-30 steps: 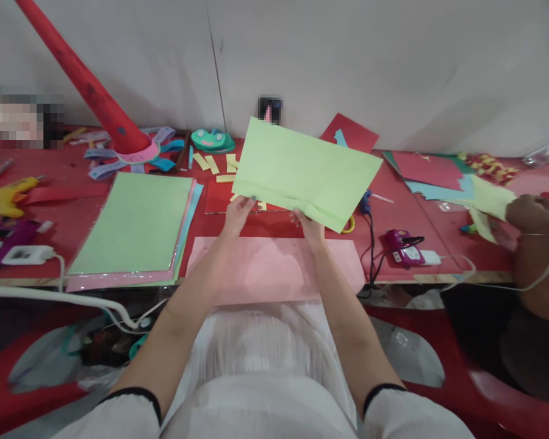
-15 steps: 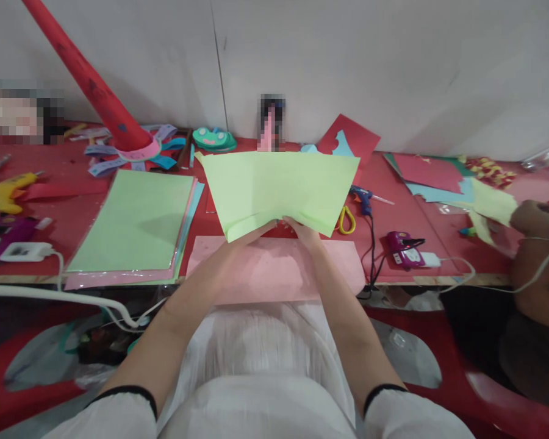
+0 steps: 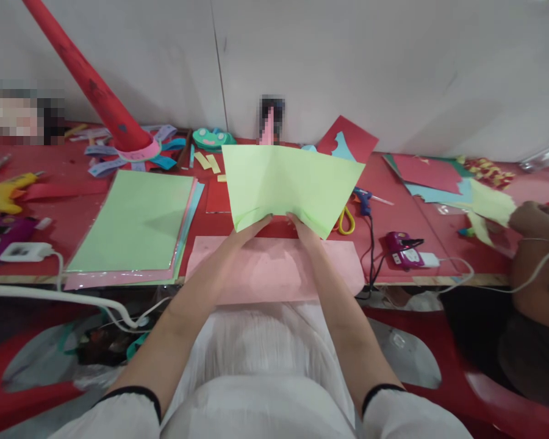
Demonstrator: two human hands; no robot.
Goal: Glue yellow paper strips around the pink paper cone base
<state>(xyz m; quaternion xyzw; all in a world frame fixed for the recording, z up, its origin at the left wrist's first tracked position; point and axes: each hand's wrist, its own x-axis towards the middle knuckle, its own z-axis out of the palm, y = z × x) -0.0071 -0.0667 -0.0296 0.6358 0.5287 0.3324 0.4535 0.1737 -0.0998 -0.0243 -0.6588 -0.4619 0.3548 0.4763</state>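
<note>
A light green paper sheet [image 3: 293, 183] stands up in front of me, its near edge curled toward me. My left hand [image 3: 257, 227] is at the left part of that near edge, mostly covered by the paper, and its fingers are hidden. At the right part of the same edge is my right hand [image 3: 301, 227], its fingers also largely out of sight behind the sheet. Below both forearms a pink sheet [image 3: 269, 262] lies along the table's front edge.
Green sheets in plastic [image 3: 132, 225] lie at the left. Yellow scissors [image 3: 346, 221], a blue glue gun [image 3: 363, 201] and a purple power socket [image 3: 403, 250] are at the right. A red cone [image 3: 91, 85] rises at back left. Another person's hand [image 3: 537, 219] is far right.
The green sheet has shifted and turned slightly, its left side moving right and uncovering small yellow strips. My hands have moved a little apart at its near edge.
</note>
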